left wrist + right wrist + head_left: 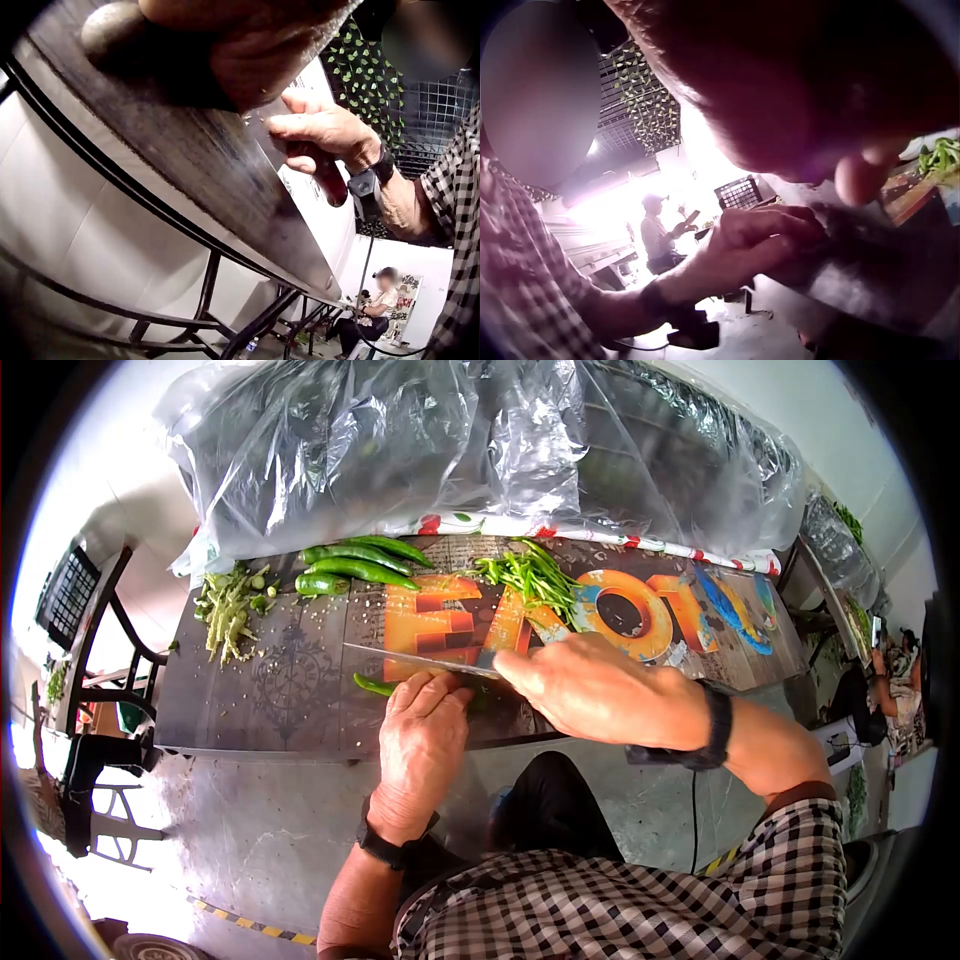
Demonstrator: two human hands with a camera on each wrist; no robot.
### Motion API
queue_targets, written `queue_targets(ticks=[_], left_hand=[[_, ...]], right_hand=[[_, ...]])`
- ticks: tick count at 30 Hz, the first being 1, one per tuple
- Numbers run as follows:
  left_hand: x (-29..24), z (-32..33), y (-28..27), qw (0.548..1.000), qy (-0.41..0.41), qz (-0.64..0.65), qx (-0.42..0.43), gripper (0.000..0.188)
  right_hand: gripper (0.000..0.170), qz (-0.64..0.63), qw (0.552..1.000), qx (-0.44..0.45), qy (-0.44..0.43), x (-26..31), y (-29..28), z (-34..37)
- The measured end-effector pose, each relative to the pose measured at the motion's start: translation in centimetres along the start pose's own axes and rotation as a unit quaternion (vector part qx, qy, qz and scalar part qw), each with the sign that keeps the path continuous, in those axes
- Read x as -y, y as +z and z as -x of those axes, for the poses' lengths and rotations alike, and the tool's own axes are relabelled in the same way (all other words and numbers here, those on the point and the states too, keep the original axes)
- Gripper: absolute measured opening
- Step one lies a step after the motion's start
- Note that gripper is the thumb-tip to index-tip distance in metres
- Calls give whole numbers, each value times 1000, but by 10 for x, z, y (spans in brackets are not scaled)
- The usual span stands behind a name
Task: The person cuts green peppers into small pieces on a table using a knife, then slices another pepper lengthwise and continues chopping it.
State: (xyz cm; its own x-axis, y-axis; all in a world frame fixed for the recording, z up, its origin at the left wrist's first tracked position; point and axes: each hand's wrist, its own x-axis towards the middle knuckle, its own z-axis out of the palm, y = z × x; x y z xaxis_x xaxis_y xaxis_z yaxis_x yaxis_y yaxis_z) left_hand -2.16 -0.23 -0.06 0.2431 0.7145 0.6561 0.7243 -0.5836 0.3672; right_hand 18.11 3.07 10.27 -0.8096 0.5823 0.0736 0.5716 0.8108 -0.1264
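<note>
My right hand grips a knife whose blade points left, flat and low over the table just beyond my left fingers. In the left wrist view the knife's dark red handle sticks out below the right hand. My left hand holds a green chili pepper down near the table's front edge. Only the pepper's tip shows; the fingers hide most of it. In the right wrist view the left hand has bent fingers, and the pepper there is lost in shadow.
Several whole green peppers lie at the back of the printed table. Sliced pepper strips are heaped right of them, pale pepper cores at the left. Clear plastic sheeting covers something behind. Scattered seeds dot the tabletop.
</note>
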Motion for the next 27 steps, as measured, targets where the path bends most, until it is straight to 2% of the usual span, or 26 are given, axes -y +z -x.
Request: queue_targets(ticks=[5,11,12,19,27], left_hand=[[-2,0,-1,1000,-3,13,-7,20],[-2,2,0,1000,3,-10,-5,22],[-3,2,-1,1000,-2,-9,-1,22],[-2,3,1,1000,-7,-9,-1,23],[-2,2,1,1000,-8,-4,-6,21]], right_hand=[[12,21,1000,2,-6,3,6,-19],[12,-13,996,-62,60,-3,14,0],[12,-7,997,-39,71,-1,11,6],[9,-17,998,-19,58,7,-3,26],[16,2,998,25,50,10,-9,25]])
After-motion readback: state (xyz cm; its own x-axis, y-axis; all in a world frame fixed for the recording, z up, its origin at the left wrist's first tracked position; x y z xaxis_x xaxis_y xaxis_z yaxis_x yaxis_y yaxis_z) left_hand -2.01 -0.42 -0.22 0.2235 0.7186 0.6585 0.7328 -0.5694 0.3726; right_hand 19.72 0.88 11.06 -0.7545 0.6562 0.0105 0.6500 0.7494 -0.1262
